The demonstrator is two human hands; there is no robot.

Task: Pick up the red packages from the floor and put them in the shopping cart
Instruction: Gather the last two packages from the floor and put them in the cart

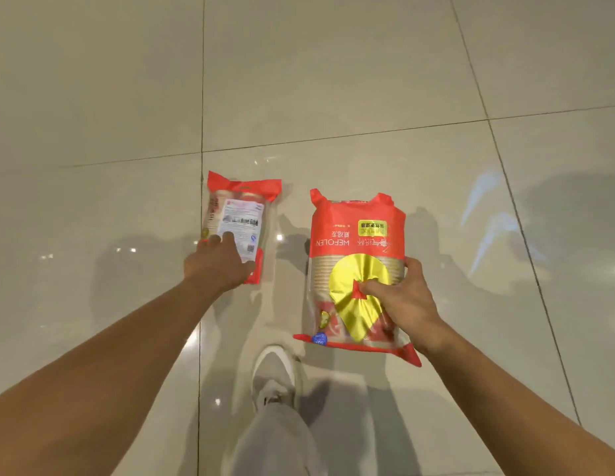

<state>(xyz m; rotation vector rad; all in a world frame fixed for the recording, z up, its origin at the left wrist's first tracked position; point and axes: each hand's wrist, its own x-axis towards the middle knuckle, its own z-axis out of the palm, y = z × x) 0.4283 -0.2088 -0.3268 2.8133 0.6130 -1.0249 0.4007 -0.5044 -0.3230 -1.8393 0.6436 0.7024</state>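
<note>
Two red packages are in view over the tiled floor. The smaller package [239,218] lies flat with its white label side up, and my left hand [216,264] rests on its near end, fingers spread over the label. The larger red package [355,266], with a gold heart shape and stacked cups showing through, is held by my right hand [404,300], thumb on the front and fingers around its right edge. It seems lifted a little off the floor. The shopping cart is not in view.
Glossy beige floor tiles [333,70] with dark grout lines fill the view. My grey-trousered leg and a light sneaker [276,376] stand just below the two packages.
</note>
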